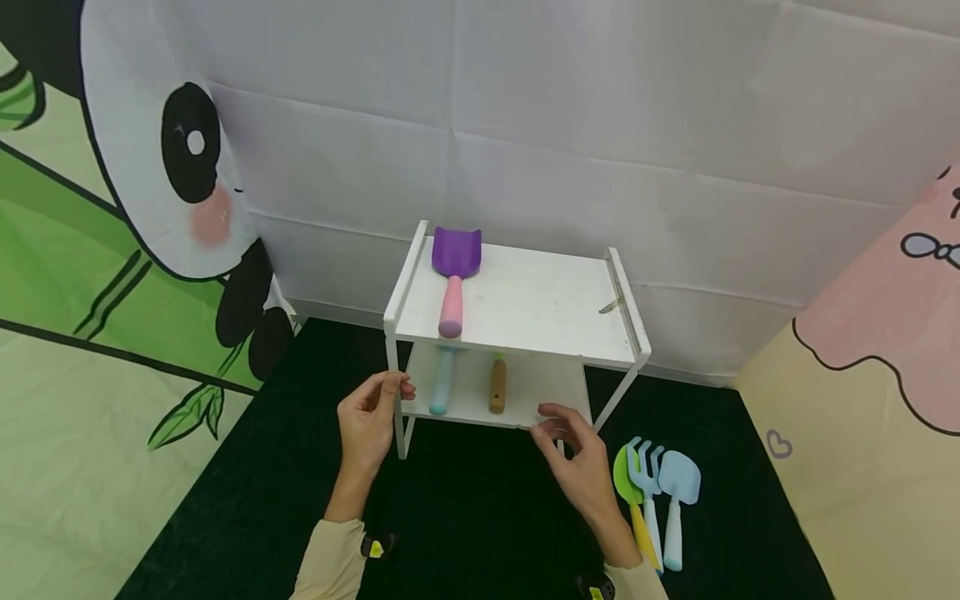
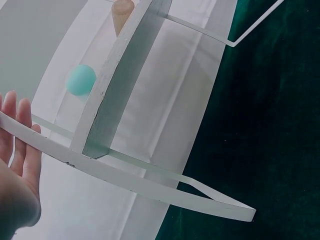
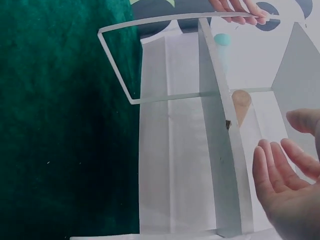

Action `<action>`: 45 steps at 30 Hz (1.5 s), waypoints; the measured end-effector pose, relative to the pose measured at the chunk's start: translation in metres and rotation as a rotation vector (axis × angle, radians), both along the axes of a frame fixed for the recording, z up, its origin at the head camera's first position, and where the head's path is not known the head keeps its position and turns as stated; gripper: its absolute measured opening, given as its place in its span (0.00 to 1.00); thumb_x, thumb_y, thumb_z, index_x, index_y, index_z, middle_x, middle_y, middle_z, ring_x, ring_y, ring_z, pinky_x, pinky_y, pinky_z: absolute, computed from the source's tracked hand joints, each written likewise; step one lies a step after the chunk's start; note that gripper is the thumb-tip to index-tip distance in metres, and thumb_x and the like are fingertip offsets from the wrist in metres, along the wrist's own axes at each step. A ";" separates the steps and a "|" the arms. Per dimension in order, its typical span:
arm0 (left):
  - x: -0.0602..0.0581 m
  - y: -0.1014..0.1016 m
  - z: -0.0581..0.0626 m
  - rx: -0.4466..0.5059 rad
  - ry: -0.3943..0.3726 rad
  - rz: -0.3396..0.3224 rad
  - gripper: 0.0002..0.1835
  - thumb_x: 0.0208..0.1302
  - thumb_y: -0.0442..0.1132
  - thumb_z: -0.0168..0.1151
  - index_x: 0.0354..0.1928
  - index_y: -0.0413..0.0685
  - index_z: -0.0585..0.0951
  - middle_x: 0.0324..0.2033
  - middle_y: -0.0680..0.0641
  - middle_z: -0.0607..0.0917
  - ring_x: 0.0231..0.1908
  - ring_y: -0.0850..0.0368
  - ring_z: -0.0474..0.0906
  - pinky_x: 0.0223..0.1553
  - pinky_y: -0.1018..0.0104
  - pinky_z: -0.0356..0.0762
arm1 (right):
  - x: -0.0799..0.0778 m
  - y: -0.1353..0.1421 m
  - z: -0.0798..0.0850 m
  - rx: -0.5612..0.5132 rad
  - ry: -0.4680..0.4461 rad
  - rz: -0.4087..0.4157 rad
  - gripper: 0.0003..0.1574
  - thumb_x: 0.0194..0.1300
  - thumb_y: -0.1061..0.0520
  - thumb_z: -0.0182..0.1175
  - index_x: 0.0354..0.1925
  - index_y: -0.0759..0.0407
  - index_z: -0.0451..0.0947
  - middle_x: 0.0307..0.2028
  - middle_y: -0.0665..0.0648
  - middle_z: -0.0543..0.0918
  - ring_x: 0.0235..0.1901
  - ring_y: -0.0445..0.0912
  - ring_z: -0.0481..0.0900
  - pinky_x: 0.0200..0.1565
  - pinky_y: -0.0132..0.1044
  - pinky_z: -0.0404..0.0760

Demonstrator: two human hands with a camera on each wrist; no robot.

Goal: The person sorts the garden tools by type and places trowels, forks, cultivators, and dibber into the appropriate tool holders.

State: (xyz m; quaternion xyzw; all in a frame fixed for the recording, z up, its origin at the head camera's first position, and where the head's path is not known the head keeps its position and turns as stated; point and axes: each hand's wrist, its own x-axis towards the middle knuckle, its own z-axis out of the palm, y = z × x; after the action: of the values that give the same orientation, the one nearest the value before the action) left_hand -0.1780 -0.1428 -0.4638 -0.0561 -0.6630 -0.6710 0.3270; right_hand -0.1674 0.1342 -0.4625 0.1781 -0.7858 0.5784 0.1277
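Note:
A white two-tier shelf [image 1: 540,304] stands before me. My left hand [image 1: 365,421] holds its left front leg [image 2: 125,182] between curled fingers and thumb. My right hand [image 1: 576,458] is near the lower tier's right front edge, its fingers loosely bent with nothing between them. On the top tier lies a toy shovel [image 1: 456,254] with a purple blade and pink handle. The lower tier holds a light-blue handle [image 1: 442,383] and a brown wooden handle [image 1: 497,386]; the upper board hides their far ends.
Right of the shelf, on dark green cloth [image 1: 480,517], lie a light-blue toy fork [image 1: 647,475], a blue spade with a pale handle [image 1: 679,479] and a green tool with a yellow handle [image 1: 640,525]. White fabric [image 1: 562,125] hangs behind the shelf.

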 end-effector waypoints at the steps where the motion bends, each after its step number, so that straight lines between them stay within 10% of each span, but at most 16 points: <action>1: 0.000 0.000 0.000 0.000 0.002 -0.001 0.10 0.76 0.25 0.54 0.38 0.27 0.83 0.31 0.34 0.87 0.33 0.62 0.85 0.45 0.73 0.82 | 0.001 0.001 -0.001 0.001 0.006 0.001 0.19 0.69 0.68 0.64 0.57 0.72 0.77 0.53 0.70 0.82 0.46 0.55 0.83 0.53 0.36 0.83; 33: -0.002 -0.001 -0.004 -0.007 -0.008 -0.006 0.10 0.76 0.26 0.54 0.39 0.27 0.83 0.32 0.34 0.87 0.33 0.61 0.85 0.47 0.73 0.82 | 0.031 0.041 -0.026 0.120 -0.018 -0.065 0.19 0.69 0.68 0.65 0.56 0.66 0.77 0.51 0.60 0.82 0.47 0.51 0.82 0.52 0.34 0.82; 45: -0.002 -0.002 -0.006 0.000 -0.018 -0.010 0.10 0.76 0.26 0.54 0.39 0.28 0.84 0.32 0.35 0.87 0.33 0.61 0.85 0.47 0.73 0.82 | 0.022 0.071 -0.071 0.139 -0.048 -0.131 0.22 0.71 0.62 0.66 0.61 0.61 0.76 0.54 0.54 0.82 0.50 0.46 0.81 0.53 0.33 0.81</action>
State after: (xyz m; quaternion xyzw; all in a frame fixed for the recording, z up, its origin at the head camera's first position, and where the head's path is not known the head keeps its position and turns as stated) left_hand -0.1799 -0.1446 -0.4698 -0.0534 -0.6656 -0.6733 0.3175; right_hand -0.1450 0.2050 -0.5337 0.1209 -0.8367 0.5172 0.1335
